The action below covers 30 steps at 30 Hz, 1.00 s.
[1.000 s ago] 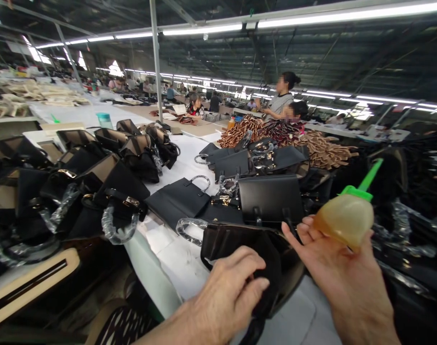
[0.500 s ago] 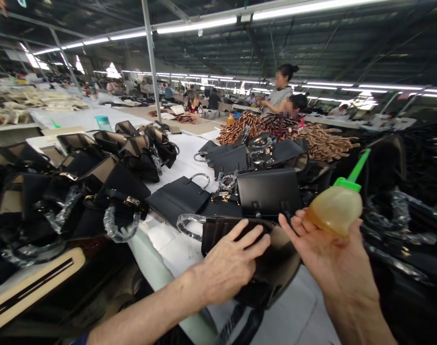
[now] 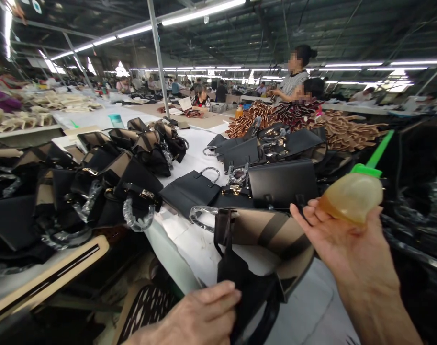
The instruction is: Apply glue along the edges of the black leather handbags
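**Bag opened up, left hand drawn back to the near edge**

Since half a second ago the left hand (image 3: pixel 200 314) has slid from the top of the black bag (image 3: pixel 261 258) down to 6 o'clock, and the bag's tan lining now shows. That bag lies on the white surface (image 3: pixel 200 249) at 5 o'clock, its lower end cut off by the frame. Rows of black handbags (image 3: pixel 106 187) fill 9 to 10 o'clock, their handles wrapped in clear film; those at 3 o'clock sink into shadow and are hard to make out. The left hand, partly out of view, pinches the bag's dark edge with fingers pressed together. The right hand (image 3: pixel 343 249) at 4 o'clock cups an amber squeeze bottle (image 3: pixel 351 194) with a green nozzle, fingers spread. No writing can be read on bottle or bags.
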Tool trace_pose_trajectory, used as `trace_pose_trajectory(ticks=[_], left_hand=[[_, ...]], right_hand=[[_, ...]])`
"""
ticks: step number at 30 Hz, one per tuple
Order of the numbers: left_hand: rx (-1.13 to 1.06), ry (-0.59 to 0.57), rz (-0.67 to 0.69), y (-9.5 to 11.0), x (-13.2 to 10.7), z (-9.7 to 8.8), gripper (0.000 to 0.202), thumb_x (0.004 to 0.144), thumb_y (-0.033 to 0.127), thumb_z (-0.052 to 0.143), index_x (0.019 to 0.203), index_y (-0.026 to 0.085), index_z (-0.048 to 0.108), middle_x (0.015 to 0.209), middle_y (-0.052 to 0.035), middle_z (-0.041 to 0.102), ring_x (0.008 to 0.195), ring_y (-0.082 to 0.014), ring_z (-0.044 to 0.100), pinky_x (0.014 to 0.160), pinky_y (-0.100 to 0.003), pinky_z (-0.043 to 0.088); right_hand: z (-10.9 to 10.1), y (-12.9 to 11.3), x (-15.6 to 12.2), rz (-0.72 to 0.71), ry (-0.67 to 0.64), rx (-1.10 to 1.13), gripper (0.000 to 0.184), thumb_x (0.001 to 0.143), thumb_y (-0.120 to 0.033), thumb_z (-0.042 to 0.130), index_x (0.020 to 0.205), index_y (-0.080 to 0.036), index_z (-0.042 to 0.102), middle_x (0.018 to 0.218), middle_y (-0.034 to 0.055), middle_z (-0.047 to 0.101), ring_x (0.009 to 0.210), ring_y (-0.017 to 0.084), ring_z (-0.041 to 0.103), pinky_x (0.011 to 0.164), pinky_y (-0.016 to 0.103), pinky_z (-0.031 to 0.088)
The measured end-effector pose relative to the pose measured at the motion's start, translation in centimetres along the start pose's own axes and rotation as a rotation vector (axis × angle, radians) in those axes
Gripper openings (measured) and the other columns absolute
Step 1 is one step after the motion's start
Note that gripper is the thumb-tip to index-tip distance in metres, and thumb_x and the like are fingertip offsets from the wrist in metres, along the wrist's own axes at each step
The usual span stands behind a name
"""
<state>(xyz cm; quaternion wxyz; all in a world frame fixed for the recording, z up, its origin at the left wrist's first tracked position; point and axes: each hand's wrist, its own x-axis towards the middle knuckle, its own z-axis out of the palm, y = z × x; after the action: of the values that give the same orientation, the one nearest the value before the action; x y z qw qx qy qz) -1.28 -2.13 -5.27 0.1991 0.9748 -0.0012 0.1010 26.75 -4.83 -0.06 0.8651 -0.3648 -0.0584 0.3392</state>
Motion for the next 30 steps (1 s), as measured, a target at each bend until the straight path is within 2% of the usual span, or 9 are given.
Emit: trace_pose_trajectory(ticks=[3,6,8,12,18,20,24,26,30], left_hand=[[-0.084,-0.085,-0.335,-0.3,-0.2,1.1,0.024,0.091,0.025,0.043,0.077,0.02,0.063,0.079,-0.0056,0.066,0.08,-0.0206,0.062,0.087,-0.037,0.049],[-0.301,-0.117,-0.817,-0.6,-0.4,0.9,0.03,0.088,0.045,0.049,0.081,0.019,0.062,0.09,-0.0058,0.064,0.09,-0.0228,0.059,0.08,-0.033,0.049],[-0.423,-0.082,-0.968,-0.7,-0.5,0.3,0.033,0.085,0.05,0.052,0.095,0.021,0.064,0.101,-0.0056,0.063,0.1,-0.024,0.057,0.086,-0.035,0.047],[-0.45,0.008,-0.928,-0.1,0.3,-1.3,0.067,0.078,0.046,0.064,0.137,0.026,0.041,0.131,-0.0098,0.052,0.121,-0.0284,0.047,0.102,-0.043,0.038],[-0.391,-0.004,-0.704,1.7,5.5,-3.1,0.106,0.061,0.048,0.08,0.147,0.026,0.021,0.155,-0.0145,0.01,0.137,-0.0373,0.026,0.107,-0.053,0.031],[-0.375,0.001,-0.581,1.6,7.3,-2.9,0.11,0.06,0.05,0.079,0.148,0.025,0.017,0.154,-0.016,0.012,0.136,-0.0382,0.027,0.106,-0.054,0.032],[-0.381,-0.049,-0.388,-0.3,9.5,-1.4,0.07,0.072,0.049,0.069,0.133,0.025,0.044,0.118,-0.009,0.06,0.109,-0.0285,0.057,0.09,-0.039,0.046],[-0.365,-0.062,-0.362,-1.3,9.8,-0.5,0.046,0.072,0.045,0.069,0.112,0.024,0.058,0.091,-0.0021,0.064,0.086,-0.0214,0.061,0.076,-0.029,0.047],[-0.409,0.014,-0.336,-2.8,9.7,0.9,0.032,0.071,0.036,0.07,0.096,0.021,0.056,0.074,0.0055,0.054,0.065,-0.0098,0.049,0.061,-0.019,0.038]], right_hand=[[-0.1,-0.2,-0.1,-0.005,-0.003,-0.013,0.044,0.085,-0.057,0.048,0.092,-0.017,0.063,0.085,0.0066,0.056,0.082,0.02,0.058,0.079,0.054,0.054],[-0.3,-0.4,-0.3,-0.01,0.007,-0.027,0.043,0.085,-0.057,0.049,0.089,-0.017,0.063,0.083,0.0063,0.056,0.081,0.02,0.058,0.079,0.053,0.054],[-0.4,-0.4,-0.4,-0.015,0.007,-0.025,0.042,0.084,-0.056,0.05,0.088,-0.016,0.063,0.083,0.0063,0.057,0.08,0.02,0.058,0.078,0.053,0.055],[-0.3,-0.2,-0.3,0.005,-0.014,-0.005,0.046,0.086,-0.058,0.046,0.09,-0.015,0.063,0.084,0.0066,0.056,0.082,0.02,0.059,0.079,0.052,0.054],[0.6,0.4,-0.1,0.012,-0.034,0.0,0.04,0.087,-0.055,0.045,0.092,-0.018,0.061,0.087,0.0053,0.056,0.084,0.019,0.058,0.078,0.05,0.055],[0.7,0.5,0.0,0.02,-0.028,-0.002,0.041,0.088,-0.055,0.044,0.094,-0.017,0.06,0.089,0.0068,0.056,0.086,0.02,0.058,0.077,0.049,0.056],[0.7,0.5,-0.1,0.027,-0.03,-0.01,0.04,0.087,-0.053,0.046,0.094,-0.017,0.06,0.09,0.0076,0.055,0.087,0.02,0.058,0.077,0.05,0.056],[0.5,0.5,-0.1,0.029,-0.038,-0.014,0.038,0.086,-0.052,0.048,0.094,-0.017,0.06,0.09,0.0075,0.055,0.086,0.02,0.058,0.078,0.05,0.055],[0.4,0.4,-0.2,0.024,-0.047,-0.016,0.035,0.085,-0.051,0.051,0.093,-0.018,0.061,0.092,0.0078,0.056,0.086,0.021,0.058,0.078,0.052,0.055]])
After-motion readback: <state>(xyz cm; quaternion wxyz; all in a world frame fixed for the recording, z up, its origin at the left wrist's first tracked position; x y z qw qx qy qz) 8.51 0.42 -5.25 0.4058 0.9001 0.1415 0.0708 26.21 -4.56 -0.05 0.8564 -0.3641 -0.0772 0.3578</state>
